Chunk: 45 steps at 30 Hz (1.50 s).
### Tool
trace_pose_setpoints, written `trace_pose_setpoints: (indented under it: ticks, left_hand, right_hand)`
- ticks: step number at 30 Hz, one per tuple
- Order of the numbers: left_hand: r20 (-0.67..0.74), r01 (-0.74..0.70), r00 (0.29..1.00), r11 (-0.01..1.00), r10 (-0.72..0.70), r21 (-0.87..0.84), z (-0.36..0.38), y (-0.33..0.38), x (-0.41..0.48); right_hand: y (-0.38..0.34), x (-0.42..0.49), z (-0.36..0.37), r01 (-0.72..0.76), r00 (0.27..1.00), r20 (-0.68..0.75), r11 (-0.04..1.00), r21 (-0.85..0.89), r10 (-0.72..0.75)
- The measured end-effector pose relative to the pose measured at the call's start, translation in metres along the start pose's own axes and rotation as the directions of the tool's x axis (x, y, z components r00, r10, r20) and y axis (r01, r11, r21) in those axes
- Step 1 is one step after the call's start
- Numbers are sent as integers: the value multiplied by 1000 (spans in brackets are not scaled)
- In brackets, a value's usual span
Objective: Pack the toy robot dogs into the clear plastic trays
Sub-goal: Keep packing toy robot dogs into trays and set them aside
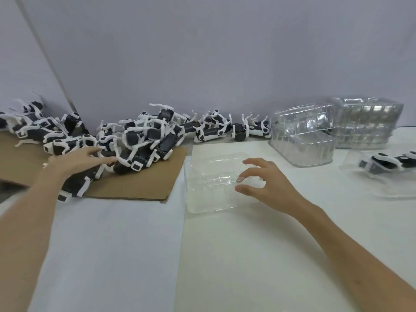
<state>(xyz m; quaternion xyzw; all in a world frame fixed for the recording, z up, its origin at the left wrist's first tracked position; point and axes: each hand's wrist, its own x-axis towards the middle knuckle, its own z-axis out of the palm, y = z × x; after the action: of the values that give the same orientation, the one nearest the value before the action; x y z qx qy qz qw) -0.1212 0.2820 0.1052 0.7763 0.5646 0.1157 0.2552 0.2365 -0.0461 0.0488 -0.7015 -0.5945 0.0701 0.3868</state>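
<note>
— Left of the empty tray (211, 183), we find the pile of toy robot dogs (144, 136): dark bodies and white legs, all tangled on the cardboard sheet (139, 185).
— And our left hand (76, 159)?
— It reaches into the side of the pile farthest from the tray. Its fingers are stretched out and a little fanned, and the tips rest against a white leg. As far as we can see, none of them closes round a dog. One dark dog (74, 185) lies under the wrist, at the near edge of the cardboard.
— What of our right hand (267, 183)?
— It hangs over the tray's right end, fingers spread and loosely bent, thumb apart from them. We cannot tell whether the fingertips touch the plastic. The tray lies flat on the white table (247, 255), just right of the cardboard.
— Farther out?
— Behind the tray, a row of dogs (225, 129) lies along the foot of the grey wall (225, 52). Behind the tray and to its right stands a nearer stack of clear trays (301, 140), with a taller stack (364, 122) beyond it. Far right of the tray, a single dog (387, 163) lies in another clear tray (382, 190), which is too blurred for us to say more. Far left of the tray, past the pile, more dogs (29, 124) are heaped by the wall.
</note>
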Motion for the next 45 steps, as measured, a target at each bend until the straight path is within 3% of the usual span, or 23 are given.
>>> trace_pose_setpoints:
  ticks: [7,11,16,19,21,23,26,29,33,35,38,41,43,45]
  left_hand:
    - [41,-156,987,988,157,-19,43,62,-11]
    - [103,-229,966,970,236,-80,72,101,-13]
    - [203,-288,920,928,337,-236,100,151,-29]
    - [142,-392,882,865,450,-313,89,150,-48]
    - [42,-499,852,835,521,-234,78,140,-63]
    - [31,-544,835,833,549,-100,67,128,-83]
    - [133,-513,855,855,501,78,68,108,-108]
    - [82,-476,872,797,483,372,87,94,-114]
    - [-96,-370,888,823,450,432,102,85,-103]
    - [-120,-346,893,834,433,429,101,83,-96]
    - [-162,-415,870,869,466,270,98,87,-98]
    - [-302,-398,882,915,362,-63,91,94,-108]
    - [-353,-411,895,812,273,-413,82,102,-114]
    - [-282,-356,934,570,218,-741,69,117,-126]
  right_hand:
    - [-4,0,-11,13,1000,-4,999,-36,-14]
    - [-3,-1,-34,2,997,-75,1000,15,-1]
    - [7,-2,-48,-61,993,-99,998,27,63]
    - [10,-2,-48,-77,994,-73,997,6,77]
    - [10,-3,-49,-66,995,-75,998,2,66]
    - [8,-3,-51,-61,995,-83,998,20,62]
    - [6,-2,-52,-51,995,-81,995,81,58]
    - [5,-3,-48,-48,996,-67,994,102,55]
    - [3,-2,-41,-33,997,-66,999,30,35]
    - [2,-2,-39,-18,996,-93,1000,0,18]
    - [-1,-2,-37,8,993,-121,1000,-27,-11]
    - [-2,0,-35,21,983,-181,999,-25,-25]
    - [-3,0,-34,56,968,-245,998,-3,-55]
    - [-6,0,-33,106,950,-295,994,3,-101]
